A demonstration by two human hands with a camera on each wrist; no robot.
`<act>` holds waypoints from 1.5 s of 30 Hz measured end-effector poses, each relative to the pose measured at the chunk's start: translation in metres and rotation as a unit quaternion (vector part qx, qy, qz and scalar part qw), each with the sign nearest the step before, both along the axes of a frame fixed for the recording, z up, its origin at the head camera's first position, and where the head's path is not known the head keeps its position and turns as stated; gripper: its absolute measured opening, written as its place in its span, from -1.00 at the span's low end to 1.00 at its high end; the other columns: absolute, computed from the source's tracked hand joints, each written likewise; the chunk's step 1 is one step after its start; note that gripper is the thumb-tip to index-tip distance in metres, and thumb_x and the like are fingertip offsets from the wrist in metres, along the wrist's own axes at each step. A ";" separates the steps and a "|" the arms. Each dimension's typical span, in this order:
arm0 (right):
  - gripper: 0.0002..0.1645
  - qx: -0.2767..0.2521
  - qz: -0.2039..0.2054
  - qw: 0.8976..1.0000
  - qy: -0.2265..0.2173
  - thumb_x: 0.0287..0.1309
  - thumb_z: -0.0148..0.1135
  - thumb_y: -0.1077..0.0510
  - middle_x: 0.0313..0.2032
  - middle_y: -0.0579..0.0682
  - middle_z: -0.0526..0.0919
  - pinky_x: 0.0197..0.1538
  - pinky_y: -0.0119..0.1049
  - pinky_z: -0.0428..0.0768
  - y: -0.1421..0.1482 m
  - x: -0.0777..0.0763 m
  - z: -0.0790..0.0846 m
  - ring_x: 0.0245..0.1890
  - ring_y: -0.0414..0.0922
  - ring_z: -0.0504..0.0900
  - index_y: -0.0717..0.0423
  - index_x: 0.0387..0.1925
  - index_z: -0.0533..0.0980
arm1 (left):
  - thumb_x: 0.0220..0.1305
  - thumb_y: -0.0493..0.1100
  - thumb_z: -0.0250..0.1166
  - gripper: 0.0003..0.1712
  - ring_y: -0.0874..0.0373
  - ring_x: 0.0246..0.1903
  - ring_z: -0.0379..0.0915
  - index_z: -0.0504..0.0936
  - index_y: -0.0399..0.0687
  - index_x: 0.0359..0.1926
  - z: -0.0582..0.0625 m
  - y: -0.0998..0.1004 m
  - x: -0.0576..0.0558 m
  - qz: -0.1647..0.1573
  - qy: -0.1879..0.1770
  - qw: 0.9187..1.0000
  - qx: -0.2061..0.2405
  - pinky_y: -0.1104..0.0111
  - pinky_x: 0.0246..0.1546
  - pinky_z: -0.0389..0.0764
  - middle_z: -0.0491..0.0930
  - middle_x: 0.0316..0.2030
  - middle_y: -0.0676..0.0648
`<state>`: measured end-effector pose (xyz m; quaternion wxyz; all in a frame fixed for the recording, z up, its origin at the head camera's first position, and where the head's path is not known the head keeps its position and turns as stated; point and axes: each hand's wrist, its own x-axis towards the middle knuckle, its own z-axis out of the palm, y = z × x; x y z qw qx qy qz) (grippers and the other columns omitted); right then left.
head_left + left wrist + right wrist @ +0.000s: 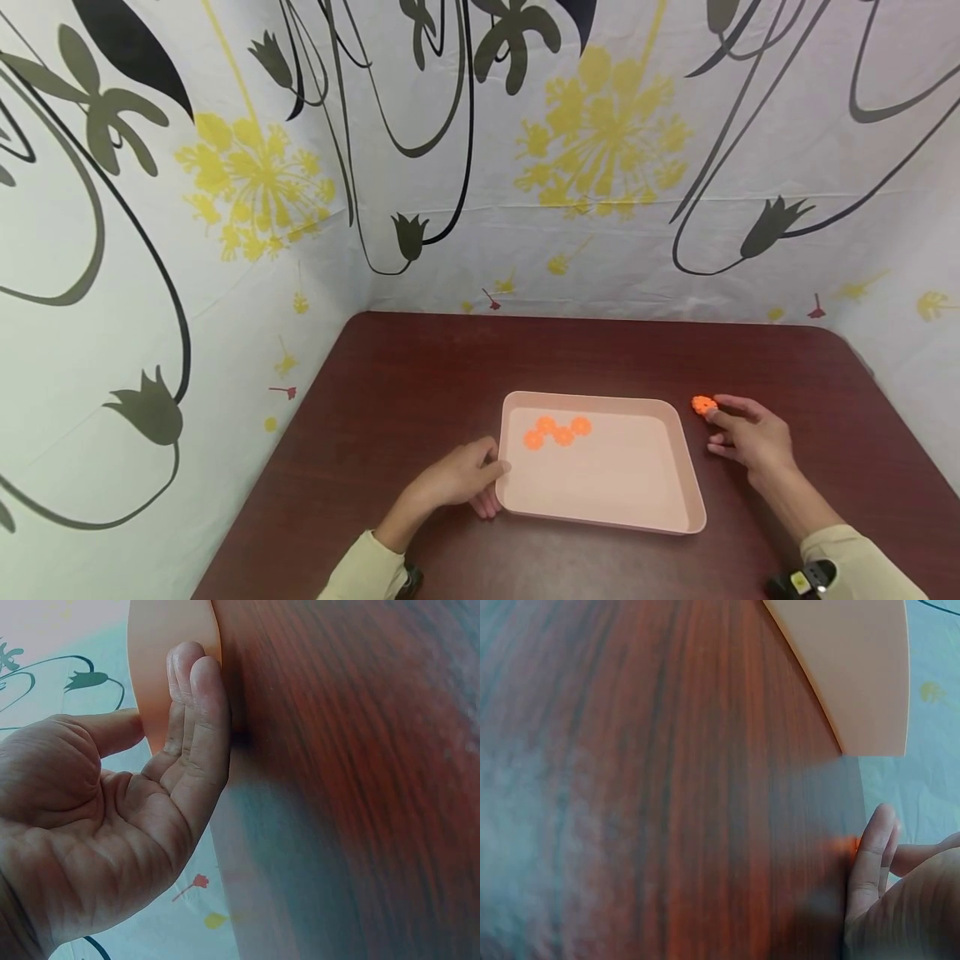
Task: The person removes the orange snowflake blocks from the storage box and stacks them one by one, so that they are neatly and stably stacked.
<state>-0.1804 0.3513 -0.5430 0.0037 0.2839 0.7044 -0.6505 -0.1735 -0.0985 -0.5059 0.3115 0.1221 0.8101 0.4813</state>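
A shallow peach-coloured tray (600, 492) lies on the table. My left hand (461, 477) grips its left side, thumb over the rim and fingers against the outer wall, as the left wrist view of the tray (172, 622) also shows. Inside the tray, towards the back left, several small flat orange discs (562, 435) lie in a zigzag cluster. To the right of the tray, my right hand (757, 442) pinches a small bumpy orange piece (703, 406) between thumb and index finger. Fingers largely hide that piece in the right wrist view.
The dark red-brown wooden table (435, 375) has rounded back corners. White cloth (450, 192) printed with flowers hangs behind it and along both sides. A dark wrist device (806, 579) sits at my right sleeve.
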 end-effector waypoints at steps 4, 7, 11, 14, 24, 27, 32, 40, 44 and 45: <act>-0.56 -0.003 -0.008 1.000 -0.003 0.40 0.37 0.13 -0.48 -0.37 0.68 -0.38 -0.22 0.86 -0.001 0.001 0.001 -0.59 -0.23 0.69 -0.02 0.23 0.47 | 0.61 -0.12 0.19 -0.79 -0.03 -0.62 0.70 0.45 -0.18 -0.13 0.001 0.001 0.001 0.001 0.003 1.000 0.001 0.03 -0.52 0.83 0.71 -0.58 -0.22; -0.59 -0.013 -0.012 1.000 -0.001 0.40 0.37 0.14 -0.48 -0.36 0.69 -0.38 -0.22 0.86 -0.001 0.002 0.002 -0.59 -0.23 0.69 -0.02 0.20 0.48 | 0.61 -0.13 0.19 -0.80 -0.03 -0.62 0.70 0.45 -0.18 -0.14 0.001 0.002 0.001 0.001 0.006 1.000 0.000 0.03 -0.53 0.83 0.71 -0.58 -0.22; -0.65 -0.044 -0.018 0.999 0.006 0.41 0.36 0.12 -0.47 -0.34 0.72 -0.41 -0.26 0.84 -0.002 0.005 0.005 -0.58 -0.24 0.68 -0.05 0.14 0.49 | 0.61 -0.12 0.19 -0.79 -0.03 -0.62 0.71 0.45 -0.18 -0.16 0.001 0.001 0.001 -0.001 0.010 1.000 0.000 0.07 -0.55 0.82 0.71 -0.58 -0.22; -0.67 -0.046 -0.021 0.999 0.011 0.40 0.38 0.07 -0.46 -0.35 0.71 -0.47 -0.32 0.79 -0.009 0.009 0.009 -0.58 -0.27 0.65 -0.11 0.11 0.49 | 0.61 -0.11 0.19 -0.78 -0.03 -0.62 0.71 0.45 -0.19 -0.16 0.000 0.000 0.001 -0.004 0.012 1.000 0.001 0.08 -0.56 0.82 0.71 -0.58 -0.22; -0.62 -0.023 -0.009 0.995 0.093 0.32 0.47 0.14 -0.42 -0.44 0.72 -0.65 -0.45 0.48 -0.051 0.018 0.030 -0.66 -0.31 0.51 -0.24 0.06 0.54 | 0.61 -0.11 0.20 -0.78 -0.01 -0.65 0.69 0.45 -0.19 -0.15 0.003 -0.001 0.002 -0.001 0.010 1.000 -0.010 0.05 -0.56 0.82 0.71 -0.58 -0.22; -0.62 -0.022 0.008 0.993 0.114 0.34 0.44 0.18 -0.41 -0.40 0.73 -0.67 -0.47 0.44 -0.060 0.018 0.037 -0.66 -0.30 0.49 -0.24 0.07 0.54 | 0.61 -0.11 0.20 -0.78 0.00 -0.65 0.69 0.45 -0.17 -0.15 0.003 0.001 0.002 -0.002 0.011 1.000 -0.013 0.07 -0.57 0.81 0.71 -0.58 -0.20; -0.61 -0.027 0.038 0.991 0.126 0.37 0.40 0.21 -0.38 -0.36 0.75 -0.68 -0.47 0.43 -0.076 0.017 0.044 -0.66 -0.29 0.50 -0.20 0.11 0.52 | 0.61 -0.10 0.19 -0.78 0.01 -0.66 0.69 0.45 -0.16 -0.16 0.003 0.003 0.000 -0.003 0.015 1.000 -0.016 0.12 -0.60 0.81 0.71 -0.59 -0.18; -0.61 0.030 0.095 0.987 0.123 0.49 0.20 0.24 -0.21 -0.32 0.67 -0.61 -0.40 0.54 -0.103 0.016 0.040 -0.64 -0.25 0.52 -0.12 0.25 0.46 | 0.61 -0.12 0.18 -0.79 0.05 -0.66 0.67 0.43 -0.18 -0.15 0.002 0.003 0.001 -0.004 0.007 1.000 -0.011 0.12 -0.57 0.82 0.71 -0.59 -0.21; -0.53 0.045 0.127 0.983 0.122 0.47 0.24 0.25 -0.09 -0.10 0.70 -0.60 -0.38 0.54 -0.112 0.012 0.034 -0.65 -0.24 0.51 0.03 0.33 0.44 | 0.62 -0.11 0.18 -0.79 0.04 -0.65 0.68 0.43 -0.17 -0.15 0.002 0.003 0.001 -0.005 0.006 1.000 -0.011 0.10 -0.56 0.82 0.71 -0.59 -0.21; -0.52 0.051 0.137 0.981 0.124 0.45 0.25 0.26 -0.07 -0.05 0.71 -0.61 -0.38 0.55 -0.114 0.011 0.032 -0.65 -0.24 0.52 0.08 0.33 0.44 | 0.61 -0.12 0.18 -0.78 0.04 -0.65 0.68 0.43 -0.18 -0.15 0.002 0.003 0.001 -0.005 0.006 1.000 -0.009 0.08 -0.55 0.82 0.71 -0.59 -0.21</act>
